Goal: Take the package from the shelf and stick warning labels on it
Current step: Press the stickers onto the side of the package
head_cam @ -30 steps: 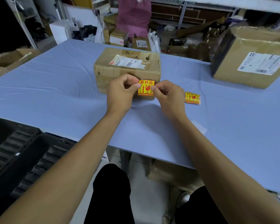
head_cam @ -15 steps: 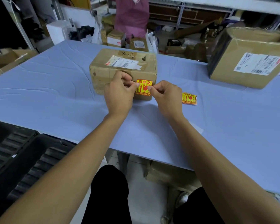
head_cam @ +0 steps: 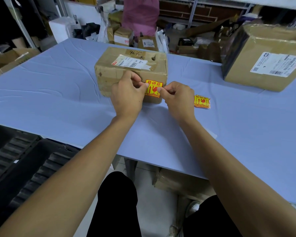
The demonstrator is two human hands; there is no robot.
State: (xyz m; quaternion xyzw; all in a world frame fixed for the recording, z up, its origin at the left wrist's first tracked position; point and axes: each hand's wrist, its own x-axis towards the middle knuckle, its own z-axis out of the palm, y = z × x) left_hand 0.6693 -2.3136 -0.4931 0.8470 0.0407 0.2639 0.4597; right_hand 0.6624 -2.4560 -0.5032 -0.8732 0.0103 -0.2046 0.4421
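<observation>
Package (head_cam: 132,72) on table (head_cam: 58,100), first label in progress.
Left hand (head_cam: 128,94) and right hand (head_cam: 178,98) pinched warning label (head_cam: 153,88) against its front face; spare labels (head_cam: 202,101) unused at centre right.

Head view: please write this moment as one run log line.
left hand + right hand | pressing yellow-red warning label | onto brown cardboard package front | spare labels on blue table

The yellow-and-red warning label (head_cam: 153,88) I press on the near face of the package (head_cam: 131,69) reads "易碎品" over a broken-glass sign and arrows. At three o'clock of it, the label stack (head_cam: 202,101) shows the same print. Shipping labels carry barcodes; their text is too small to read.
</observation>
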